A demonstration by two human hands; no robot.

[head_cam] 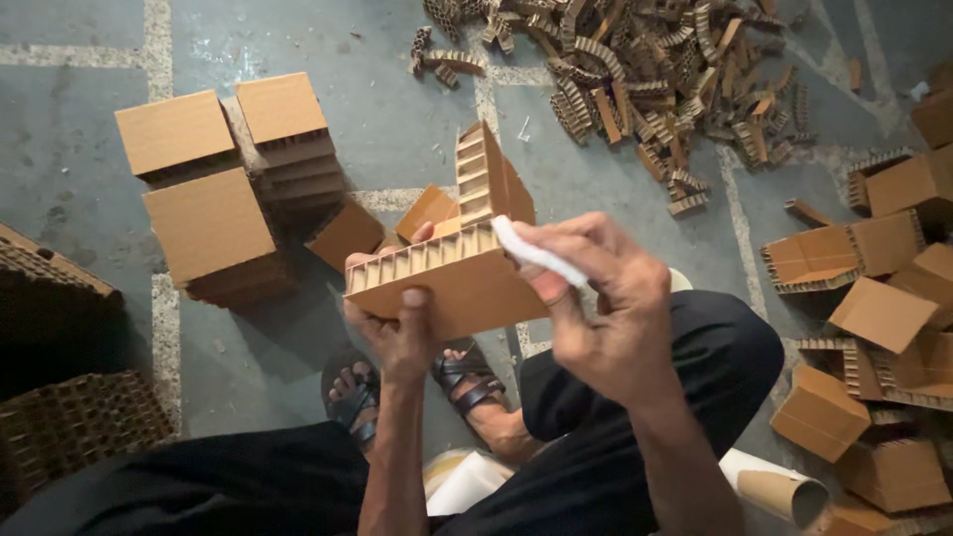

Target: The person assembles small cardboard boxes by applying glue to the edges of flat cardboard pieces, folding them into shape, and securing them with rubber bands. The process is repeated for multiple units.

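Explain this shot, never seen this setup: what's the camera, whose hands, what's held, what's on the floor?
One picture, from a camera worn on a person's head, looking down at their own two bare hands and lap. No machine here. The left hand has its grip on a cardboard piece made of honeycomb board, with an upright part on top. The right hand pinches a white strip against the piece's edge. On the concrete floor lie stacked cardboard blocks to the left, a scrap pile at the top, and similar corner pieces on the right. A cardboard tube lies by the knee.
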